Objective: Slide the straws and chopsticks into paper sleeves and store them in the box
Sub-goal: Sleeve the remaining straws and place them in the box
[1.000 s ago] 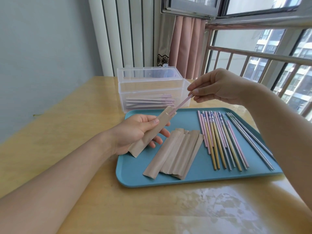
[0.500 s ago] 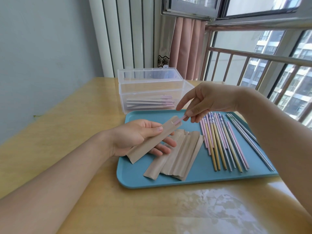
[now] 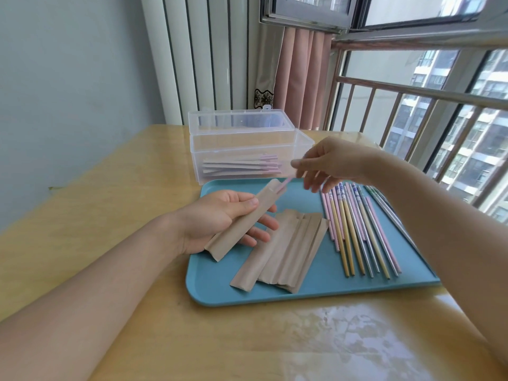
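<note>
Left hand (image 3: 220, 215) grips the paper sleeve (image 3: 242, 221), pink straw (image 3: 284, 184) poking from its top. Right hand (image 3: 330, 163), fingers loosely spread, touches the straw's tip; whether it pinches is blurred.

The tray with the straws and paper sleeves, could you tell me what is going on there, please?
A person is sleeving straws and chopsticks. The left hand holds a paper sleeve over the blue tray, with a pink straw almost fully inside. The right hand hovers at the straw's exposed end; motion blur hides whether it touches. Empty sleeves and unsleeved sticks lie on the tray. Several sleeved ones lie in the clear box.
</note>
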